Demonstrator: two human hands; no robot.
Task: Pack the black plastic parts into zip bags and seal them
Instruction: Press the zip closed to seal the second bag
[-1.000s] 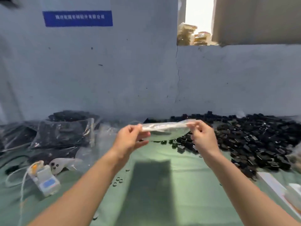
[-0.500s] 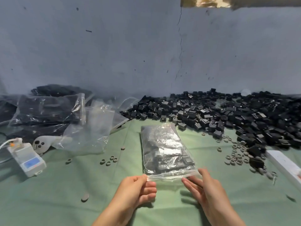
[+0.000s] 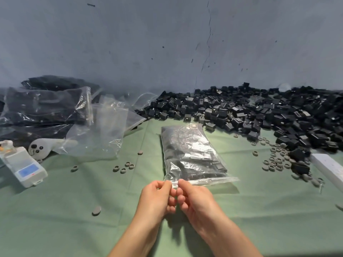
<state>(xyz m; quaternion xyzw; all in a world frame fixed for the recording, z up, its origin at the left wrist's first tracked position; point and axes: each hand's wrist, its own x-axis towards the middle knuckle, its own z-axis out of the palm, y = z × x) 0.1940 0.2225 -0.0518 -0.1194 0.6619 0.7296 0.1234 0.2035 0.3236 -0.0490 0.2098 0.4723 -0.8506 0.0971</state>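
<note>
A clear zip bag (image 3: 193, 154) filled with black plastic parts lies flat on the green cloth (image 3: 259, 210), its zip edge toward me. My left hand (image 3: 157, 199) pinches the left end of that zip edge between thumb and fingers. Right beside it, my right hand (image 3: 193, 197) pinches the same edge, the two hands almost touching. A large heap of loose black plastic parts (image 3: 259, 115) spreads along the wall from the middle to the right.
Filled bags (image 3: 42, 106) and empty clear bags (image 3: 105, 130) lie at the left. A small white scale (image 3: 24, 166) and a white panda-faced object (image 3: 42, 147) sit near the left edge. Several grey rings (image 3: 276, 160) are scattered on the cloth. A white box (image 3: 330, 167) lies at the right.
The bag went from being held up in the air to lying on the cloth. My right hand has slid left along the zip edge, close to my left hand.
</note>
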